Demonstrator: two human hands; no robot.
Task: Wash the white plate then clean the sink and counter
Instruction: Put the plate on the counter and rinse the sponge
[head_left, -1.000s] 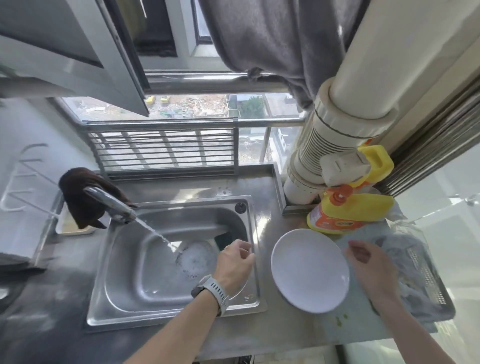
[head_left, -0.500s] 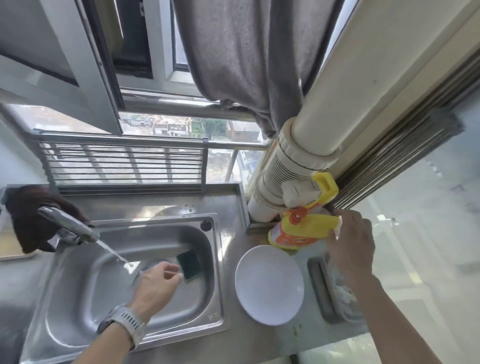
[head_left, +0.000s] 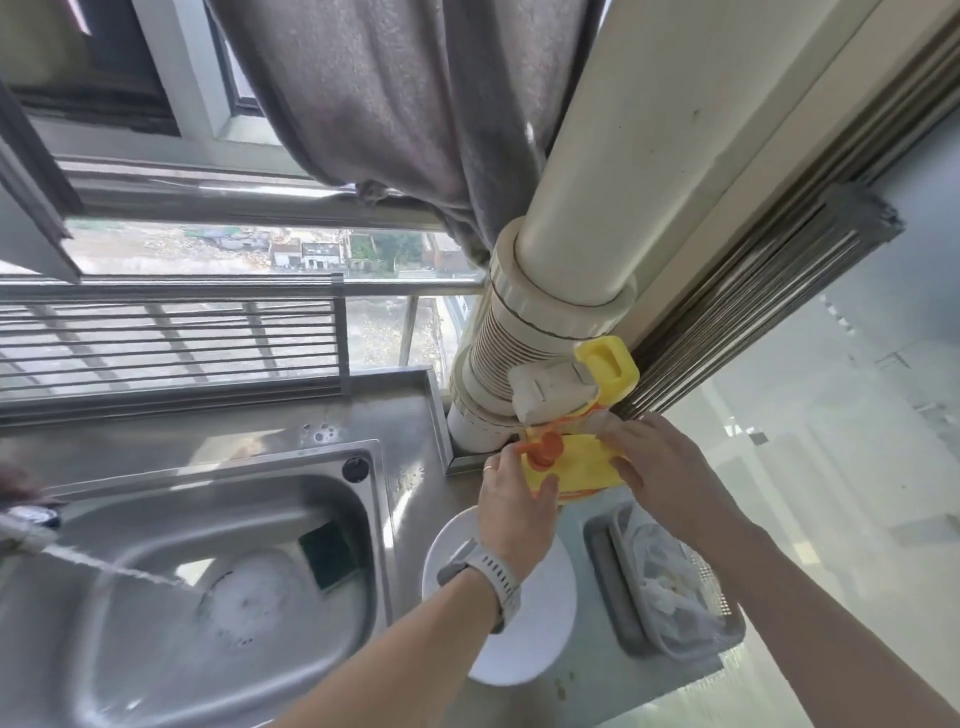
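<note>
The white plate (head_left: 530, 634) lies on the steel counter (head_left: 410, 467) right of the sink (head_left: 156, 649), partly under my left forearm. Behind it stands a yellow detergent bottle (head_left: 582, 467) with an orange cap (head_left: 545, 449). My left hand (head_left: 514, 499) grips the bottle's left side just under the cap. My right hand (head_left: 660, 467) holds its right side. A dark green sponge (head_left: 327, 553) leans inside the sink's right end. Water streams from the tap (head_left: 26, 525) into the foamy drain.
A large cream pipe (head_left: 561, 291) rises right behind the bottle. A grey basket (head_left: 618, 597) with crumpled plastic sits at the counter's right end. A grey cloth (head_left: 389, 104) hangs overhead. A metal rail rack (head_left: 171, 332) lines the window.
My left hand left the sink and crossed over the plate to the bottle. My right hand closed onto the bottle's other side. The view swung up and right.
</note>
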